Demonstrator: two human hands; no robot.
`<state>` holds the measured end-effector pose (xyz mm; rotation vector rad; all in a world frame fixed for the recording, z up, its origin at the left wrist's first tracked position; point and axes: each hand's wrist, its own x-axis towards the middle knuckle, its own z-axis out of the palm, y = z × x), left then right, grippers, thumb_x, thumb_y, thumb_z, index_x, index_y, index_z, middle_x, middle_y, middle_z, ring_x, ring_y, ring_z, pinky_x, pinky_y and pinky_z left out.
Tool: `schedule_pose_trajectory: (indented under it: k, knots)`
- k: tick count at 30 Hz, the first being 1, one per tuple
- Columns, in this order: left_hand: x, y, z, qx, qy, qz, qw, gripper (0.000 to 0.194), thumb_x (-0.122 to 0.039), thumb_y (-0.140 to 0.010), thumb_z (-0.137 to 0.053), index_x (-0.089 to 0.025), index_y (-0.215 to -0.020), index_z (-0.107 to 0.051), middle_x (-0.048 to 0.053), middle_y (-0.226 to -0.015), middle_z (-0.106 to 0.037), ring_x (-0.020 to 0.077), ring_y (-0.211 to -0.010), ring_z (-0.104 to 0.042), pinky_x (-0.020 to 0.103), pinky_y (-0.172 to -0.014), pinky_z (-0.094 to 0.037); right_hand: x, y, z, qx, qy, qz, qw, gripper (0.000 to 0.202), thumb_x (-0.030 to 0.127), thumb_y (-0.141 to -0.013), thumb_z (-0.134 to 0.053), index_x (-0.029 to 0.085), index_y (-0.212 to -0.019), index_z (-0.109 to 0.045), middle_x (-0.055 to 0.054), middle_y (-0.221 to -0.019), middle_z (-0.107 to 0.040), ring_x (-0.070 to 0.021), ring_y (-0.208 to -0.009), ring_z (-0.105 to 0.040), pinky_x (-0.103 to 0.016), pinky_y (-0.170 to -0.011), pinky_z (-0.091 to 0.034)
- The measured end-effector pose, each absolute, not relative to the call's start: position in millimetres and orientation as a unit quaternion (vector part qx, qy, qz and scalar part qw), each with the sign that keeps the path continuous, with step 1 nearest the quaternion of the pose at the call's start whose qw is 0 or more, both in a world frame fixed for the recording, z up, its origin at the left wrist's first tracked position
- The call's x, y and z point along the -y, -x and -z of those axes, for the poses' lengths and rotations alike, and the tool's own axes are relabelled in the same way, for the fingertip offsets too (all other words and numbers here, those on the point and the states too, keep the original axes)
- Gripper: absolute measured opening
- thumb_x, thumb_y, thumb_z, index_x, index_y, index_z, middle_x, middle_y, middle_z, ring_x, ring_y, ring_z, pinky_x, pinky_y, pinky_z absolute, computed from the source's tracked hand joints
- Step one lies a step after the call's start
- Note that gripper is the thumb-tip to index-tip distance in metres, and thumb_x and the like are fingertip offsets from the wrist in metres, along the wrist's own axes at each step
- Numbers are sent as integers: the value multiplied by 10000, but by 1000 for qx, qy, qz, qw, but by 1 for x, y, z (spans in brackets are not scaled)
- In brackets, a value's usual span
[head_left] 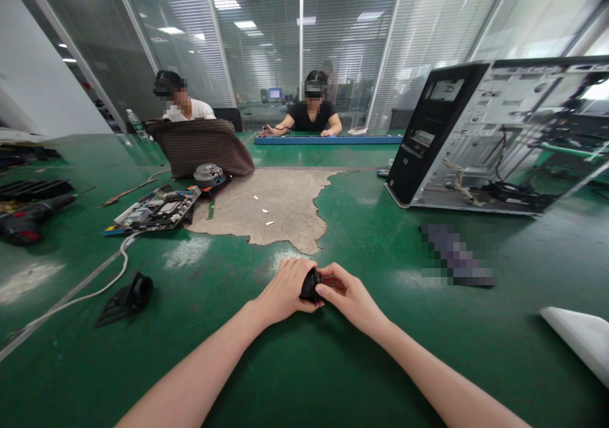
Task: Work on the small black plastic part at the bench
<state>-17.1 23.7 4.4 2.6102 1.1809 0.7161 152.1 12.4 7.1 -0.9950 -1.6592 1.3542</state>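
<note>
Just above the green tabletop, a small black part (310,285) sits between my two hands; its exact kind cannot be made out. My left hand (288,287) wraps over it from the left, fingers curled across its far side. From the right, my right hand (346,291) pinches the part's right side between thumb and fingertips. Much of the part is hidden by my fingers. A black plastic piece with a round end (128,298) lies apart from my hands on the left.
An open computer case (442,136) stands at right, a circuit board (159,209) at left beside a cable (124,257). A power drill (23,222) lies far left, a white object (578,336) at right. Two people sit across the table, near a blue bar (328,140).
</note>
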Motion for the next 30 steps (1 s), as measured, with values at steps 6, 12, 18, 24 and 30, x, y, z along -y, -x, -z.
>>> schedule_pose_trajectory:
  k: [6, 12, 18, 24, 30]
  knots:
    - [-23, 17, -3, -406, -876, -245, 90, 571, -325, -599, -662, -181, -1060, -357, 42, -969, -510, 208, -865, -463, 327, -761, -323, -15, -149, -2, 615, 372, -571, 397, 192, 256, -709, -609, 192, -832, -477, -2, -829, -575, -149, -810, -575, -287, -727, -475]
    - [-24, 17, 0, -410, -875, -245, 83, 572, -324, -596, -656, -180, -1062, -357, 47, -973, -517, 211, -858, -468, 331, -758, -323, -13, -150, 0, 625, 353, -575, 392, 221, 254, -716, -610, 213, -871, -458, 0, -877, -546, -147, -871, -553, -289, -764, -467]
    - [-23, 18, -1, -408, -873, -253, 88, 587, -340, -588, -660, -183, -1063, -353, 52, -988, -515, 218, -872, -469, 340, -766, -322, -15, -150, 1, 627, 350, -565, 407, 136, 293, -773, -540, 205, -853, -474, 7, -841, -523, -130, -824, -541, -253, -704, -460]
    - [-20, 17, -8, -416, -866, -251, 117, 594, -343, -584, -655, -192, -1078, -362, 50, -969, -505, 220, -878, -469, 352, -776, -326, -15, -149, -2, 629, 362, -563, 394, 198, 261, -774, -538, 209, -950, -465, -17, -924, -536, -142, -872, -540, -291, -773, -449]
    - [-15, 19, -17, -406, -866, -252, 145, 649, -373, -596, -626, -189, -1133, -313, 72, -1028, -464, 234, -913, -448, 387, -813, -326, -13, -153, -4, 632, 350, -579, 378, 239, 234, -732, -593, 221, -931, -462, -7, -928, -545, -148, -889, -556, -291, -778, -458]
